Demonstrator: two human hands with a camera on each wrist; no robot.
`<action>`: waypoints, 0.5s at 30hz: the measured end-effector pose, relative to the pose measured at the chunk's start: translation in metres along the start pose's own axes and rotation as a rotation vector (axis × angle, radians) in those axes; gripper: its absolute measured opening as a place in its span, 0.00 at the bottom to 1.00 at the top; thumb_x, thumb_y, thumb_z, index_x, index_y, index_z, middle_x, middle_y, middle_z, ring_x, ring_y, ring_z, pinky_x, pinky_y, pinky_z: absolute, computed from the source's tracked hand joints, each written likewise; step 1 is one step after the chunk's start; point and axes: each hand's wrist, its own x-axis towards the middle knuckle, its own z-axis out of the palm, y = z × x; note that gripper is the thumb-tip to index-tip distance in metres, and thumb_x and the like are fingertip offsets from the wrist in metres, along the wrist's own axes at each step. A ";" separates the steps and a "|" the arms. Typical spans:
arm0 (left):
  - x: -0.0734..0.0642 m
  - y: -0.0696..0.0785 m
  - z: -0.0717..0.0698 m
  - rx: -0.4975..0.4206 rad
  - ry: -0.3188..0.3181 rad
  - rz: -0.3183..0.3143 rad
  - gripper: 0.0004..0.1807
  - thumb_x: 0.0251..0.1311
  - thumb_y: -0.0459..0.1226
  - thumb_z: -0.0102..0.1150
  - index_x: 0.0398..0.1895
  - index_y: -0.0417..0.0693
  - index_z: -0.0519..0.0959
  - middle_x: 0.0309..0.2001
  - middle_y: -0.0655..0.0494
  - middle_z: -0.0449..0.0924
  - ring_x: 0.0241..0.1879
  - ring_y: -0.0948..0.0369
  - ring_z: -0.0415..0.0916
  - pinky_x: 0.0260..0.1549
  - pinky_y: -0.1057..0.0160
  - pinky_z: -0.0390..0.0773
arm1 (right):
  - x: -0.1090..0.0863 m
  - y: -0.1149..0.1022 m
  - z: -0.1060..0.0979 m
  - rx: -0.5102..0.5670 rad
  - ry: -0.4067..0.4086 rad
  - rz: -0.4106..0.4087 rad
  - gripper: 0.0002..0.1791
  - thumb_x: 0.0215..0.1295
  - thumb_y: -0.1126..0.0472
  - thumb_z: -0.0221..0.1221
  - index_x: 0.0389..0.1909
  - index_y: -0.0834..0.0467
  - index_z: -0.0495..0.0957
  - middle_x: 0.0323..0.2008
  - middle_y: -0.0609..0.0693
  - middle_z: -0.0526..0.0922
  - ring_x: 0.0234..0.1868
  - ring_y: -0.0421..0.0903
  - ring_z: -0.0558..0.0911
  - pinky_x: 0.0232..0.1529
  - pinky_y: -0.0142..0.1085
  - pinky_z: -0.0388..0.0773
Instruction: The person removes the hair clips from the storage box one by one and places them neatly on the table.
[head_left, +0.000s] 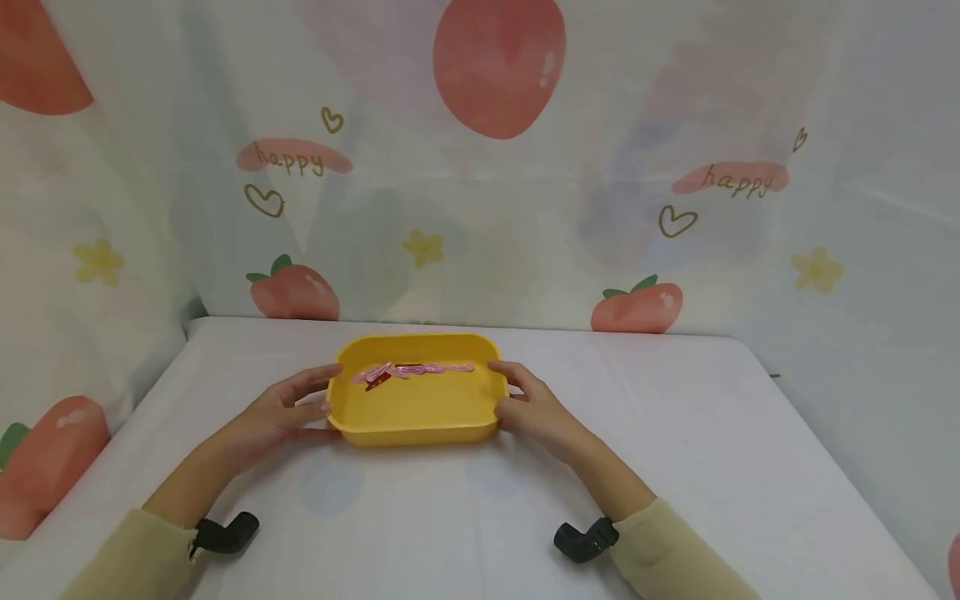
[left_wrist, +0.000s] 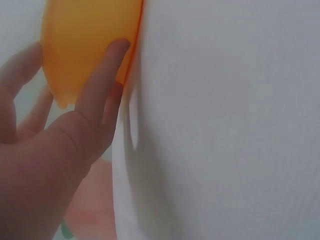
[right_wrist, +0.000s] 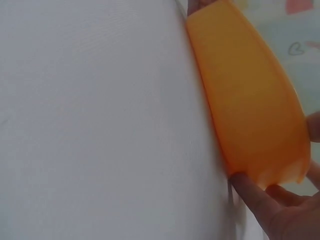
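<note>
A shallow yellow plastic tray (head_left: 420, 412) with rounded corners is held at the middle far part of the white table. The left hand (head_left: 281, 417) grips its left end, with fingertips at the rim and along the outer wall. At the opposite end, the right hand (head_left: 536, 412) grips the tray with a finger over the rim. Inside, toward the back, lie several slim pink and dark red pieces (head_left: 390, 372) that look like hair clips. Both wrist views show the tray's outer wall (right_wrist: 245, 90) close to the tabletop; whether it touches is unclear.
White cloth covers the table (head_left: 675, 433). A printed curtain (head_left: 517, 233) with peaches, hearts and flowers hangs behind and at the sides. Each wrist carries a black camera mount (head_left: 227, 533), just beyond the light sleeve.
</note>
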 end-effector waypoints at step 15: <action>-0.008 0.007 0.040 -0.042 -0.021 -0.019 0.35 0.68 0.36 0.59 0.76 0.47 0.59 0.77 0.43 0.49 0.69 0.41 0.63 0.52 0.49 0.81 | -0.038 0.011 -0.022 0.026 -0.005 0.024 0.37 0.60 0.68 0.55 0.73 0.51 0.63 0.74 0.55 0.59 0.59 0.54 0.78 0.52 0.39 0.83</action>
